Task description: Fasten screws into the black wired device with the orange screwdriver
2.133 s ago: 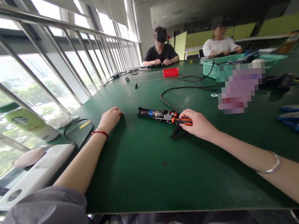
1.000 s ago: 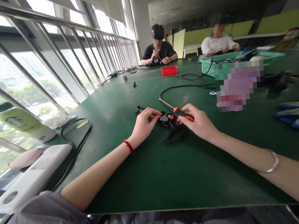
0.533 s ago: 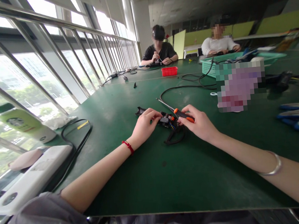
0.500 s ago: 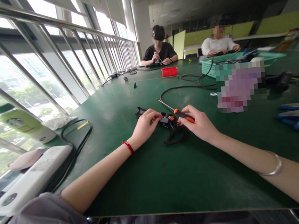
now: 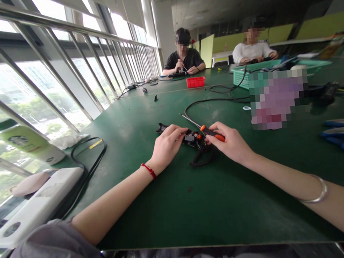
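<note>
The left hand (image 5: pixel 167 143) is resting, fingers narrowly bunching, over an opened black device (image 5: pixel 191 138) lying on the green table (image 5: pixel 167 209), any pinch impossible to tell; alongside, an orange-and-black screwdriver (image 5: pixel 213 133) is pointing forward-left, the right hand (image 5: pixel 232 140) holding its handle.

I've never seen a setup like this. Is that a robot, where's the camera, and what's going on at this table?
No robot here: these are a person's bare hands, seen by a camera worn on that person's head, looking forward and down. The right hand holds an orange-and-black-handled metal screwdriver, its shaft pointing away. The left hand is at an opened black tool with exposed wires. The green tabletop also bears a small red plastic box and a mint-green plastic basket. Two other people sit farther back.
</note>
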Demonstrator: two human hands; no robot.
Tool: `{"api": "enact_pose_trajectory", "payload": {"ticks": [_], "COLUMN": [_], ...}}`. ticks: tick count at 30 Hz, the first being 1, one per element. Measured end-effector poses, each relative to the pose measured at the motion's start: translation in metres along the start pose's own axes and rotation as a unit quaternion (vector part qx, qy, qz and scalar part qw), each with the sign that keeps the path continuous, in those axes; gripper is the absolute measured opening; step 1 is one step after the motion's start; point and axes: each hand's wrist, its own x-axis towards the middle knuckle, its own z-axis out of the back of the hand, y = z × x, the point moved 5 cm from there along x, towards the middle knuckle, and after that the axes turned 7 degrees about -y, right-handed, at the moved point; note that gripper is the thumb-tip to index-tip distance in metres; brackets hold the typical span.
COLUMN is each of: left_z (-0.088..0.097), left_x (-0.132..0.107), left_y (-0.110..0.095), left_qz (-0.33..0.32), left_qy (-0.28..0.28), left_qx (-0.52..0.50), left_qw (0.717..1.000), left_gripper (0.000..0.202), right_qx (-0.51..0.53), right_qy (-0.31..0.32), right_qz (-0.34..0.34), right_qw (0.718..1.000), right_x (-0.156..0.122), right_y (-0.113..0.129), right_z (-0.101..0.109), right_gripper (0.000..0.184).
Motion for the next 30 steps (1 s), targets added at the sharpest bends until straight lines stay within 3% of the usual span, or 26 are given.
{"api": "enact_pose_trajectory", "payload": {"ticks": [5,10,16,21,26,30], "left_z": [-0.004,-0.008,-0.011,-0.014,-0.012,-0.007], "left_x": [0.003,0.004,0.004,0.004,0.004,0.004], "left_y": [-0.012,-0.001,0.004,0.002,-0.003,0.016], "left_qz": [0.028,0.112,0.136,0.132,0.060,0.041], "left_qy": [-0.013,-0.019,-0.011,0.005,0.009,0.044], "left_qx": [-0.113,-0.125,-0.161,-0.145,-0.055,0.004], "left_qw": [0.993,0.986,0.977,0.981,0.997,0.998], "left_gripper": [0.009,0.006,0.006,0.006,0.008,0.032], "right_qx": [-0.001,-0.006,-0.008,-0.008,-0.030,-0.071], "right_qy": [-0.007,-0.004,-0.005,-0.005,-0.010,-0.072], "right_qz": [0.005,0.009,0.010,0.010,0.043,0.062], "right_qw": [1.000,1.000,1.000,1.000,0.999,0.993], "right_x": [0.002,0.002,0.001,0.002,0.001,0.003], "right_y": [0.000,0.000,-0.002,-0.002,0.003,0.010], "right_z": [0.000,0.000,0.000,0.000,0.000,0.012], "right_gripper": [0.011,0.012,0.013,0.013,0.014,0.023]}}
